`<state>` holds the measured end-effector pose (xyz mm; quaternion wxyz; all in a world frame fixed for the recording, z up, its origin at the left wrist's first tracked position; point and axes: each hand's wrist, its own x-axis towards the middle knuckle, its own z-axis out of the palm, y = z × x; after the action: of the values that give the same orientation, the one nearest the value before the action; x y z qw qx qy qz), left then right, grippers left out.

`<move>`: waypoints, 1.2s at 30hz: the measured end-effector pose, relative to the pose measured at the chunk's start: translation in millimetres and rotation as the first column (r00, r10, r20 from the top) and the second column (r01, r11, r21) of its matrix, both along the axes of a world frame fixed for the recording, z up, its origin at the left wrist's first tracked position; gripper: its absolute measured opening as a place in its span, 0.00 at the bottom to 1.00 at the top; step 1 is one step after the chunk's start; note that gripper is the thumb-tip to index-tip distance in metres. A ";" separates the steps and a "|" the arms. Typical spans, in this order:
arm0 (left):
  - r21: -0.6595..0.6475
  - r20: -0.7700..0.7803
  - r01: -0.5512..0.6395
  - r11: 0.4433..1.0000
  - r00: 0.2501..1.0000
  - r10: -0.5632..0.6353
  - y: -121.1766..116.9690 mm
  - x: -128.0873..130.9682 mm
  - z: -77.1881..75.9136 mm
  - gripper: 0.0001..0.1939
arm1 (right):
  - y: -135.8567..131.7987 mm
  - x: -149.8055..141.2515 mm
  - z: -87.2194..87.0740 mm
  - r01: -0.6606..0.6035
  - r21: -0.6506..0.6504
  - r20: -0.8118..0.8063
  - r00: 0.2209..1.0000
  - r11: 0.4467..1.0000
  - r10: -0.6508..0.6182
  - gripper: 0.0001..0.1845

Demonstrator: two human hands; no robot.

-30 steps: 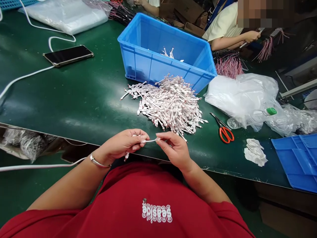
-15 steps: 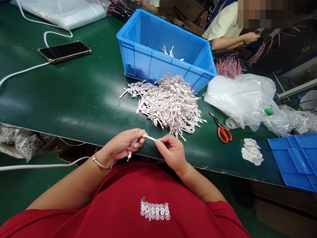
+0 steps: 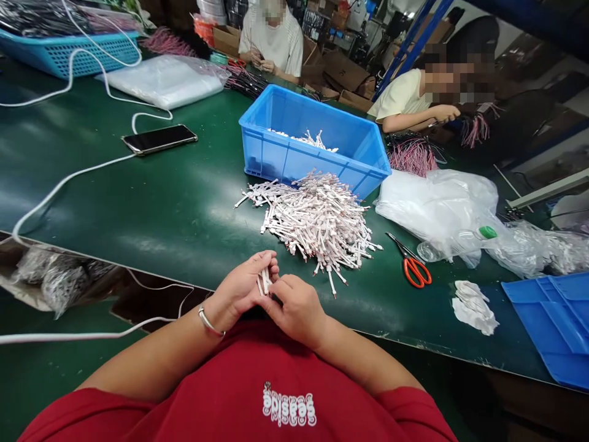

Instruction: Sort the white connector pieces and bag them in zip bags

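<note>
Clock: read from the hands, 12 facing away from the wearer.
Left hand (image 3: 243,283): palm turned up, fingers curled; a few white leads (image 3: 264,282) are grasped. A bracelet (image 3: 210,322) is worn at the wrist.
Right hand (image 3: 299,310): curled in against the left, fingertips at the leads; whether one is pinched cannot be told, fingertips hidden.
Pile (image 3: 322,221): more white leads, heaped on the green surface (image 3: 184,209) at 1 o'clock, pinkish tips visible.
Box (image 3: 313,162): blue, open, just beyond the pile; more leads are held inside.
Phone (image 3: 161,140): laid flat at 11, screen dark, white cable (image 3: 69,178) beside it.
Flat bag (image 3: 168,81): clear plastic, at 11, beyond the phone.
Scissors (image 3: 416,272): orange-handled, at 3, blades pointed away from the wearer.
Loose bags (image 3: 432,199): at 2, clear plastic, green-capped bottle (image 3: 460,244) by them.
Tissue (image 3: 473,307): crumpled, at 3, between scissors and blue tray (image 3: 543,319).
Co-workers: one person (image 3: 289,46) seen at 12, another (image 3: 400,110) at 1, pink wires (image 3: 475,130) held by the latter.
</note>
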<state>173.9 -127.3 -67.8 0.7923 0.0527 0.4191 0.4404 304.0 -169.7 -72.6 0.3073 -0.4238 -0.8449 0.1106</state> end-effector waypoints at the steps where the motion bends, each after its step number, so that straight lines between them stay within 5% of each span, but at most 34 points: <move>1: -0.009 0.013 -0.014 1.000 1.000 0.015 0.3 -0.5 2.0 0.03 | 0.5 1.9 0.5 0.014 -0.068 -0.072 0.997 0.998 -0.019 0.19; 4: 0.017 0.018 -0.033 0.999 0.999 0.033 0.8 -2.0 7.4 0.03 | 2.8 8.5 0.4 0.034 -0.439 -0.305 0.934 0.898 -0.184 0.24; 7: 0.104 -0.025 0.032 0.994 0.999 -0.030 -1.3 -1.5 10.4 0.02 | 5.2 9.8 -1.9 -0.179 -0.818 -0.407 0.852 0.546 -0.330 0.30; 9: 0.168 -0.059 0.122 0.978 0.992 -0.113 -4.0 -0.5 10.5 0.04 | 5.3 7.3 -2.5 -0.328 -0.885 -0.442 0.815 0.330 -0.375 0.32; 13: 0.262 -0.107 0.271 0.926 0.962 -0.252 -9.5 0.9 7.3 0.08 | 2.2 1.8 1.0 -0.468 -0.872 -0.483 0.771 0.144 -0.415 0.27; 17: 0.288 -0.098 0.346 0.893 0.938 -0.332 -12.4 0.2 3.9 0.10 | -1.7 1.2 3.7 -0.547 -0.836 -0.507 0.733 0.051 -0.454 0.20; 20: 0.232 0.067 0.341 0.911 0.929 -0.364 -14.2 -3.1 1.6 0.17 | -4.5 2.1 3.1 -0.594 -0.805 -0.518 0.706 -0.005 -0.482 0.17; 23: 0.153 0.193 0.343 0.927 0.909 -0.368 -18.3 -7.4 -1.5 0.26 | -7.3 2.0 1.8 -0.614 -0.789 -0.530 0.694 -0.017 -0.487 0.16; 29: 0.075 0.260 0.283 0.956 0.920 -0.293 -26.0 -7.7 -4.5 0.22 | -10.6 -0.4 -1.6 -0.637 -0.770 -0.526 0.660 -0.030 -0.537 0.16; 36: 0.019 0.260 0.264 0.964 0.930 -0.260 -24.0 -6.1 2.1 0.32 | -9.7 0.9 2.2 -0.604 -0.794 -0.481 0.694 -0.069 -0.536 0.17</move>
<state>167.8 -151.3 -65.8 0.8924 0.0435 0.3044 0.3303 305.0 -179.3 -70.4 0.1888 -0.3927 -0.2851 0.8537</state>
